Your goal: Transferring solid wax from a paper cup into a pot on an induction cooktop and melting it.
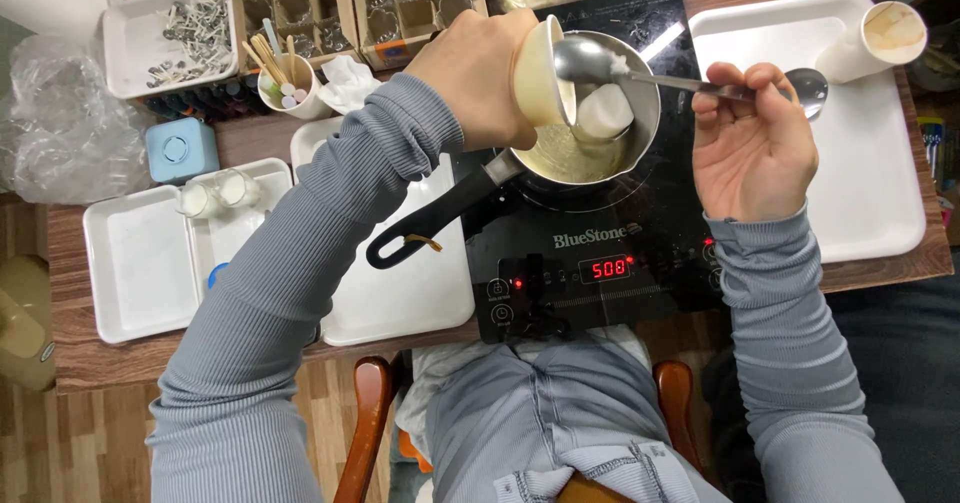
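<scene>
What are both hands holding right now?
Left hand: closed around a tilted paper cup over the saucepan.
Right hand: closed on a metal spoon.

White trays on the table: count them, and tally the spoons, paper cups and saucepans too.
White trays: 5 (far left, next to it, middle, right, top left holding small metal pieces)
Spoons: 2 ()
Paper cups: 3 ()
Saucepans: 1
Total: 11
</scene>
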